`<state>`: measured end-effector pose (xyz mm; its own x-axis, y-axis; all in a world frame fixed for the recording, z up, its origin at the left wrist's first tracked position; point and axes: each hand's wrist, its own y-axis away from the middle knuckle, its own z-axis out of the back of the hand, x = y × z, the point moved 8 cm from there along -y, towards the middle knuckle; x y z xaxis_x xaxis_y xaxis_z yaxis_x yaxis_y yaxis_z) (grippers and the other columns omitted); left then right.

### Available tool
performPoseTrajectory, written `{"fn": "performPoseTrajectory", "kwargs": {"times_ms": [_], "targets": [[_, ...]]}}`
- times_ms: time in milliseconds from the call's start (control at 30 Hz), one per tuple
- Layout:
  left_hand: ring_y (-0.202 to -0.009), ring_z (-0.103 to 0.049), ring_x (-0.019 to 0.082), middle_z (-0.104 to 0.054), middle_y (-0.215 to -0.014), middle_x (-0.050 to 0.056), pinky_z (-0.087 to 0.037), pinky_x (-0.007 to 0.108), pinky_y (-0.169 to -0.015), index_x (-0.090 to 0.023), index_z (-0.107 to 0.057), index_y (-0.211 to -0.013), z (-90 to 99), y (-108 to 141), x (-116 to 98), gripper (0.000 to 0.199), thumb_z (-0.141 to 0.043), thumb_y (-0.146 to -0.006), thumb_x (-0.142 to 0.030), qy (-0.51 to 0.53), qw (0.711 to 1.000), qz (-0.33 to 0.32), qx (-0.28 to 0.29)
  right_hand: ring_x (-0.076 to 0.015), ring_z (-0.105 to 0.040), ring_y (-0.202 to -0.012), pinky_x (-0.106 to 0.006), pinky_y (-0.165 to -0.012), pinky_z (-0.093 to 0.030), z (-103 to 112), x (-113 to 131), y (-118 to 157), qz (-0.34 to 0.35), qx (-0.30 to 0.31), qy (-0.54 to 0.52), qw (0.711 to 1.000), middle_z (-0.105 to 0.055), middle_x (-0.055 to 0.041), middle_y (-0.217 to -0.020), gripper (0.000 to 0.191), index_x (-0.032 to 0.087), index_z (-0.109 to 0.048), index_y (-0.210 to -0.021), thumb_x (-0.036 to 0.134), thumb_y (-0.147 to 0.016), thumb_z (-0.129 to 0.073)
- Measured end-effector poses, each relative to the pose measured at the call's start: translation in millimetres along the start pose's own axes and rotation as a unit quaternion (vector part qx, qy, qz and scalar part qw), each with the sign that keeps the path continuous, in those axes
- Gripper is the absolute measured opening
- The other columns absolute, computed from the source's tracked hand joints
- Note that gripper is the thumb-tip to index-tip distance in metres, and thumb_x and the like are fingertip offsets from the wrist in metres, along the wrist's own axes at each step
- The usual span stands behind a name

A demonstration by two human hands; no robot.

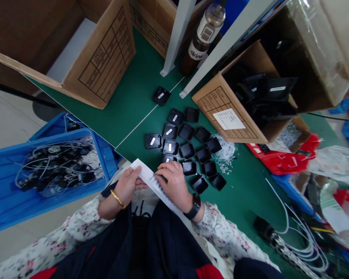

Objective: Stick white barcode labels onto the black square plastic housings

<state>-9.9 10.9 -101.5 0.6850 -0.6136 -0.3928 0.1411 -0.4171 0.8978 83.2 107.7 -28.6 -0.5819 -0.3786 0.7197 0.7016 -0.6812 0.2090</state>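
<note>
A white strip of labels [142,172] slants across my lap in front of the table edge. My left hand [126,186] pinches its upper end between thumb and fingers. Over the strip's middle, my right hand [174,184] is closed, its thumb and fingertips gripping at the strip; whether a single label is between them is too small to see. Just beyond lie small black plastic housings in rows, some with a white label stuck on, like one housing [171,131], others without, like another housing [187,151]. One labelled housing [161,95] sits apart farther back.
A large cardboard box [113,66] stands at the left, and another box [221,104] with black parts at the right. A drink bottle [202,38] stands behind metal posts. White scraps [225,149] lie beside the housings. A blue crate [104,162] of cabled parts is at my left.
</note>
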Motion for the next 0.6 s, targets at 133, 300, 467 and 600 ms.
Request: {"fn": "performPoseTrajectory", "kwargs": {"times_ms": [133, 300, 467, 600], "targets": [[-0.057, -0.064, 0.017, -0.066, -0.074, 0.011, -0.053, 0.023, -0.048, -0.009, -0.052, -0.091, -0.6, -2, 1, 0.012, -0.047, -0.086, -0.019, -0.006, 1.000, 0.006, -0.008, -0.0188, -0.050, -0.088, -0.035, -0.081, -0.038, 9, -11, 6, -0.031, -0.025, -0.072, 0.997, -0.058, -0.0026, -0.087, 0.006, 0.022, -0.065, -0.073, 0.019, -0.077, -0.061], [-0.059, -0.065, 0.018, -0.067, -0.076, 0.011, -0.054, 0.024, -0.049, -0.009, -0.052, -0.094, -2.7, -3, 1, 0.013, -0.047, -0.087, -0.019, -0.007, 1.000, 0.006, -0.005, -0.0166, -0.054, -0.080, -0.031, -0.074, -0.043, 45, -96, 33, -0.166, -0.131, -0.141, 0.967, -0.056, -0.0019, -0.081, 0.015, 0.019, -0.059, -0.073, 0.031, -0.081, -0.054], [-0.063, -0.066, 0.019, -0.067, -0.078, 0.012, -0.054, 0.025, -0.051, -0.009, -0.052, -0.094, -2.2, -4, -1, 0.013, -0.047, -0.087, -0.019, -0.020, 1.000, 0.011, -0.010, -0.0179, -0.053, -0.068, -0.031, -0.065, -0.042, 61, -172, 61, -0.222, -0.151, 0.015, 0.963, -0.058, -0.0029, -0.069, 0.023, 0.018, -0.061, -0.068, 0.035, -0.079, -0.050], [-0.064, -0.066, 0.020, -0.067, -0.079, 0.013, -0.054, 0.025, -0.052, -0.009, -0.052, -0.093, -6.3, -4, -3, 0.013, -0.047, -0.087, -0.019, -0.023, 1.000, 0.010, -0.002, -0.0187, -0.049, -0.069, -0.035, -0.073, -0.038, 48, -181, 63, -0.220, -0.140, 0.091, 0.961, -0.057, -0.0036, -0.067, 0.018, 0.019, -0.063, -0.065, 0.029, -0.076, -0.053]]}}
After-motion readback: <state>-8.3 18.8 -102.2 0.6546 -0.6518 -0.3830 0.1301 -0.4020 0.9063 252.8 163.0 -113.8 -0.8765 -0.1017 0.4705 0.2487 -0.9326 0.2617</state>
